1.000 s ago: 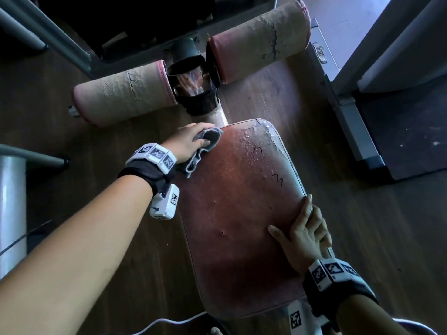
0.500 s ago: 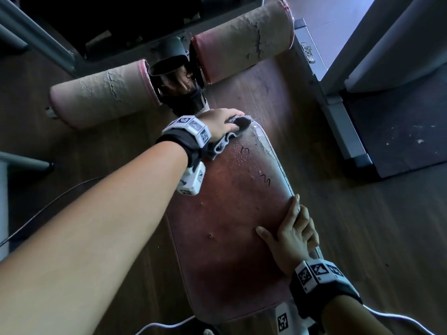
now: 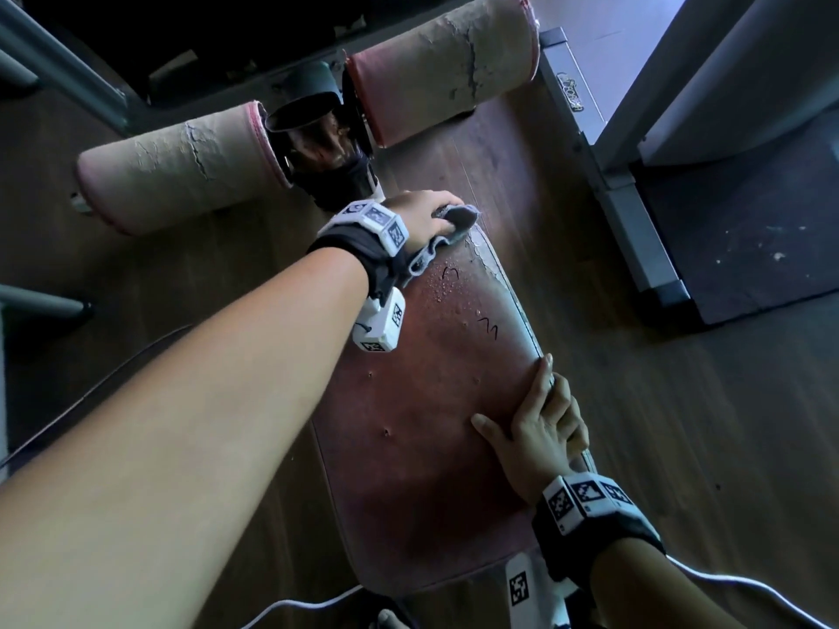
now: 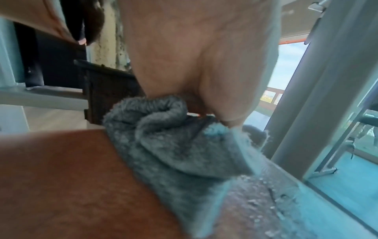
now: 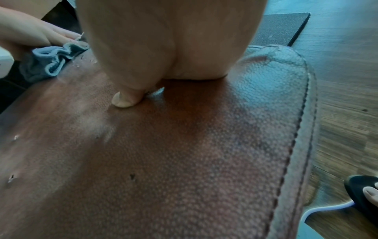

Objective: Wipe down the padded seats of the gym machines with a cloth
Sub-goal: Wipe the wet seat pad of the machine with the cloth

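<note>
L hand [image 3: 420, 214] has its fingers curled over a bunched grey cloth [image 3: 447, 229], pressing it on the far end of the red-brown padded seat [image 3: 422, 401], w/ water droplets on the seat just beside it. R hand [image 3: 538, 431] lies open, fingers straight, flat on the seat's right edge. Two cracked roller pads [image 3: 177, 170] sit beyond the seat.

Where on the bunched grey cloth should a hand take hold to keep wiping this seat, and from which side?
Take the raised, bunched folds of the cloth from above, as the left hand does now. The folds stand up, giving fingers something to gather, while its flat trailing part stays spread on the seat to wipe, probably.
</note>
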